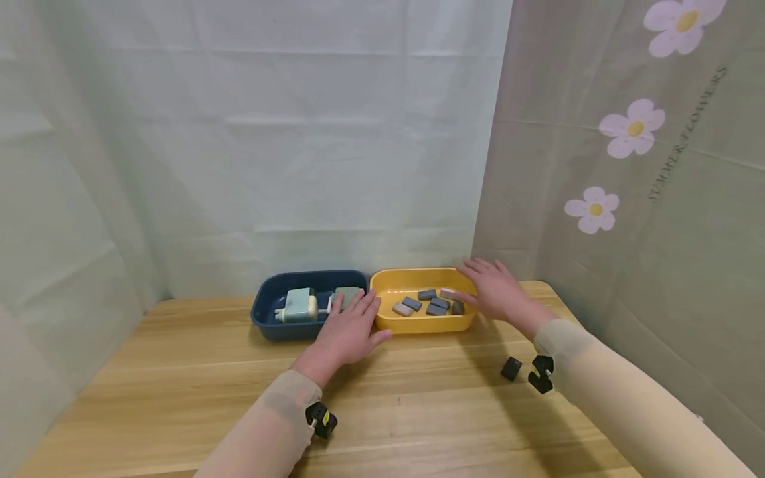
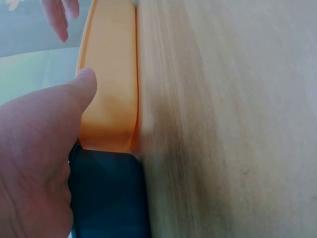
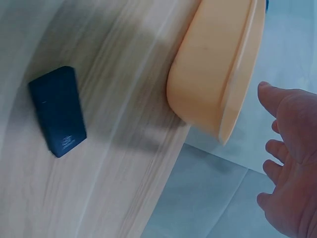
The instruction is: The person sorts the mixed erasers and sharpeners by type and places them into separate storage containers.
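My left hand (image 1: 349,330) is spread with straight fingers over the right end of a navy bin (image 1: 263,322), beside its seam with a yellow bin (image 1: 427,325). Its thumb points toward the yellow bin's near wall. My right hand (image 1: 493,290) hovers at the yellow bin's right end, fingers extended and loosely bent, nothing between them. Several small flat blocks (image 1: 435,310), mostly grey-blue with a couple of paler ones, lie in the yellow bin. A pale blue boxy thing with a cream end (image 1: 297,306) lies in the navy bin, near a grey-green one (image 1: 348,293) partly behind my left fingers.
A small black block with fine print (image 3: 58,111) lies on the wooden table (image 1: 412,405), near my right wrist. Both bins stand at the table's back edge, close to a pale hanging sheet (image 1: 335,146). A flower-printed sheet (image 1: 627,265) hangs along the right side.
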Motion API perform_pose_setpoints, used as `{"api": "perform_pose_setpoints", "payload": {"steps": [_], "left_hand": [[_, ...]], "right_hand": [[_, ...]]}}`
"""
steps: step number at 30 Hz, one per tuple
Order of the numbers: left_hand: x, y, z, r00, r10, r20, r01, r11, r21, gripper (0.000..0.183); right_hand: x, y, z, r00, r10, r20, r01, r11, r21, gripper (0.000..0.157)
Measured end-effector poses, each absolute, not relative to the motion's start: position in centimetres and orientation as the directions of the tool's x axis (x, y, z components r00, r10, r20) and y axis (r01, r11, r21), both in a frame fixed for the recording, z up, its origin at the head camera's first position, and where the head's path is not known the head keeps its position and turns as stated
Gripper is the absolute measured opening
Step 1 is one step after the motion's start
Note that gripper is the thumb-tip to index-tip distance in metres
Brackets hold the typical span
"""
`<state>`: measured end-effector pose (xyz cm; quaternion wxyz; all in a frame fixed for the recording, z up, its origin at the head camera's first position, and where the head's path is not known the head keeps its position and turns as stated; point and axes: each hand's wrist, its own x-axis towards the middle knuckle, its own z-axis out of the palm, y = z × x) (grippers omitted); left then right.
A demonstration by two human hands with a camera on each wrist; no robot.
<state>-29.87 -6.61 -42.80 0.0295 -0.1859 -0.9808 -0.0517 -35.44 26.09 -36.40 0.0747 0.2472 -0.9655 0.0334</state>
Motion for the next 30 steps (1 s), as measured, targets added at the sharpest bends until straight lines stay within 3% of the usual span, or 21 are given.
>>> {"api": "perform_pose_setpoints", "payload": {"steps": [11, 30], "left_hand": [[-30.1, -6.7, -43.1, -0.933, 0.353, 0.068, 0.358, 0.928, 0.102, 0.087], [-30.0, -6.7, -43.1, -0.932, 0.354, 0.079, 0.361, 0.927, 0.104, 0.087]], "right_hand": [[-33.1, 27.2, -37.1, -0.841, -0.504, 0.196, -0.511, 0.859, 0.016, 0.078], [-30.1, 29.5, -38.0, -0.828, -0.509, 0.235, -0.517, 0.855, 0.028, 0.079]]}}
